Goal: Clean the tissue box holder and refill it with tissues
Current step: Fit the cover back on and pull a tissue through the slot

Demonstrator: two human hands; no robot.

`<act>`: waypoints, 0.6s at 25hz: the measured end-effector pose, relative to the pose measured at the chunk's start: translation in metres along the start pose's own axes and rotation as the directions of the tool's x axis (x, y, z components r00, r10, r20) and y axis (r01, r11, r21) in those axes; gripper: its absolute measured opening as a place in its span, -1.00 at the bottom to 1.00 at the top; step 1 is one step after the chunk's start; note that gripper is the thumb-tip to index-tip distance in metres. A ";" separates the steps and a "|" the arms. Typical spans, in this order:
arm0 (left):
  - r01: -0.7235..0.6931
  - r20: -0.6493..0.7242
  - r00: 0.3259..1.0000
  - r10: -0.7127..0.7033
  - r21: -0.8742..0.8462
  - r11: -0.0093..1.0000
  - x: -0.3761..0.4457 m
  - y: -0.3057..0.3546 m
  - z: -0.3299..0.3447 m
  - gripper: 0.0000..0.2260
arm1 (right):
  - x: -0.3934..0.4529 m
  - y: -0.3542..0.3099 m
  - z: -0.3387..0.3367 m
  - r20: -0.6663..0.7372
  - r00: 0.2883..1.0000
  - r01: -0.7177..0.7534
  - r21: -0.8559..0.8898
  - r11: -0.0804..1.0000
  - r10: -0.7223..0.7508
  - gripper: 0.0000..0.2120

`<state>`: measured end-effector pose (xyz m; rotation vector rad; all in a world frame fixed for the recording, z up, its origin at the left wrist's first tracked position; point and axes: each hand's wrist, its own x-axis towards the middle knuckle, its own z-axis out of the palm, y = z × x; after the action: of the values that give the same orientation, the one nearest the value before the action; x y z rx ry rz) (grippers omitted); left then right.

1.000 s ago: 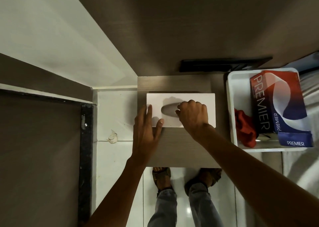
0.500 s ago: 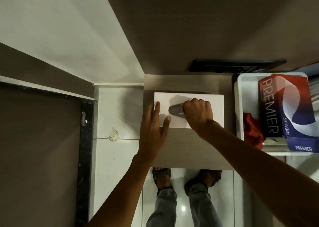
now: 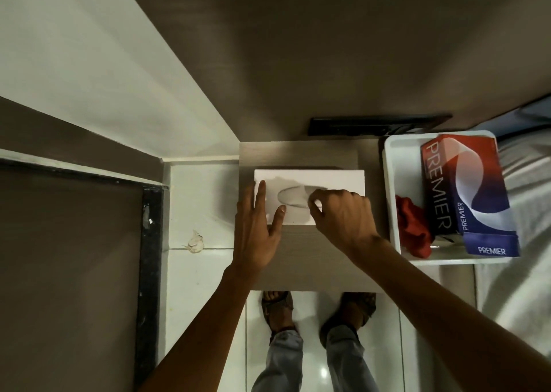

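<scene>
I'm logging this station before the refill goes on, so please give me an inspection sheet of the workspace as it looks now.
Surface: small wood-grain table, bare in front of the holder.
Job's things: white tissue box holder lies flat, oval slot up; PREMIER tissue box and red cloth sit in the white tray to the right.
Clutter: a crumpled scrap on the floor tiles.
Grippers: left hand flat and open on the holder's left end; right hand curled at the slot, contents not visible.
Cables: nothing seen.
Surroundings: tiled floor, dark door frame left, bedding right.
</scene>
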<state>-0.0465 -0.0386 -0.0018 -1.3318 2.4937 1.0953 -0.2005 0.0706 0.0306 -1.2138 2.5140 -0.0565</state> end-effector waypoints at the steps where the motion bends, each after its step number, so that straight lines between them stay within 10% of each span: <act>1: 0.001 -0.002 1.000 -0.001 0.003 1.000 -0.001 0.000 0.001 -0.32 | -0.004 0.001 -0.001 0.020 1.000 -0.006 0.019 1.000 0.006 -0.81; 15: -0.040 -0.218 0.974 0.057 0.079 0.996 -0.029 0.024 -0.010 -0.35 | -0.052 0.027 -0.041 0.016 1.000 -0.011 0.147 0.989 0.009 -0.65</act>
<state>-0.0450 -0.0167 0.0301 -1.4511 2.7071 0.8973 -0.2046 0.1225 0.0794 -1.1390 2.4543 -0.2252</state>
